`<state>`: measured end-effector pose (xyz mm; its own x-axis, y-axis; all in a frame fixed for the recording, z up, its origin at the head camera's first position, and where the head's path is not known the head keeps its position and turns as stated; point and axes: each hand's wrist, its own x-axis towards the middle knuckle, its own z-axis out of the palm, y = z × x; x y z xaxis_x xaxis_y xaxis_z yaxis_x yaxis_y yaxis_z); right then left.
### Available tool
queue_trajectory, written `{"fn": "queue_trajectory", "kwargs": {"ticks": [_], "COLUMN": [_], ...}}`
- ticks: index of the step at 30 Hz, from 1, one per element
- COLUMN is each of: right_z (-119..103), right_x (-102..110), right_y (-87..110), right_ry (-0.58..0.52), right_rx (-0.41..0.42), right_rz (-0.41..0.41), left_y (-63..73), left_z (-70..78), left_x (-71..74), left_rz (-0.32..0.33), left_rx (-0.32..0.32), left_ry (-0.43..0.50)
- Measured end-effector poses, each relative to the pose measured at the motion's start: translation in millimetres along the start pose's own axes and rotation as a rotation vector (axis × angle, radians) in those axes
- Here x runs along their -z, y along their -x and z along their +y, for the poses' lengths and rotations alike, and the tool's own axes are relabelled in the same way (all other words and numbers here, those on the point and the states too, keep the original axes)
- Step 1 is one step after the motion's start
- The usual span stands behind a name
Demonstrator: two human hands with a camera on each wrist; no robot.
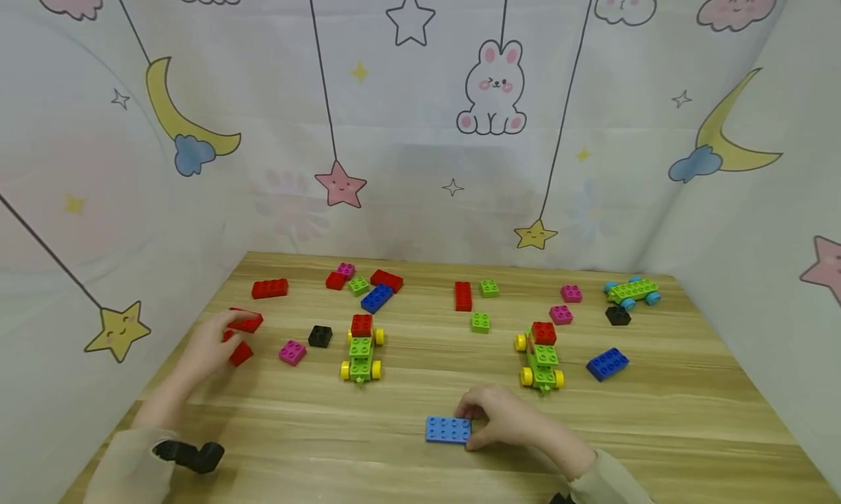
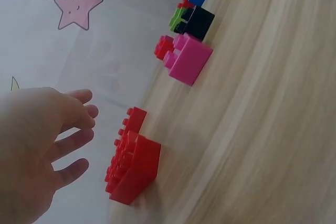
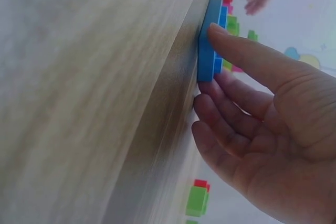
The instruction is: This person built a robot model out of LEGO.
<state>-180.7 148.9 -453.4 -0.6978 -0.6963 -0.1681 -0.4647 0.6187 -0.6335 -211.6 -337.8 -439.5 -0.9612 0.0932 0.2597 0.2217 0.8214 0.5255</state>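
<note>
A light blue eight-stud toy brick (image 1: 445,430) lies flat near the front middle of the table. My right hand (image 1: 504,416) pinches it at its right end; in the right wrist view the thumb (image 3: 219,31) is on one side of the brick and fingertips are at its end. Over at the left, my left hand (image 1: 206,349) hovers above two red bricks (image 1: 240,352), partly covering them. The left wrist view shows that hand's fingers (image 2: 73,142) loosely extended, holding nothing, apart from the red bricks (image 2: 137,174) on the table.
Two lime toy cars with yellow wheels (image 1: 361,350) (image 1: 544,358) stand mid-table. A lime car with blue wheels (image 1: 633,292) is at the back right. Loose bricks lie around, including a pink brick (image 1: 292,352), a black brick (image 1: 320,336) and a dark blue brick (image 1: 607,364). Patterned cloth (image 1: 407,219) walls the back and sides.
</note>
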Motion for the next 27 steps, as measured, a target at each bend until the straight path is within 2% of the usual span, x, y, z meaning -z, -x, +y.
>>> {"fn": "queue_trajectory", "kwargs": {"ticks": [5, 9, 16, 27], "right_z": [0, 0, 1, 2], "right_x": [0, 0, 0, -1], "right_y": [0.3, 0.2, 0.1, 0.0], "right_ry": [0.004, 0.007, -0.011, -0.007], "right_rx": [-0.002, -0.003, -0.015, -0.015], "right_rz": [-0.003, -0.004, -0.003, 0.0], "left_y": [4.7, 7.0, 11.5, 12.4], "left_z": [-12.1, -20.6, -29.8, -32.9], "left_x": [6.4, 9.0, 12.4, 11.1], "left_rz": [-0.064, -0.104, -0.192, -0.235], "left_rx": [0.05, 0.067, 0.039, 0.015], "left_ry": [0.011, 0.008, -0.005, -0.019]}}
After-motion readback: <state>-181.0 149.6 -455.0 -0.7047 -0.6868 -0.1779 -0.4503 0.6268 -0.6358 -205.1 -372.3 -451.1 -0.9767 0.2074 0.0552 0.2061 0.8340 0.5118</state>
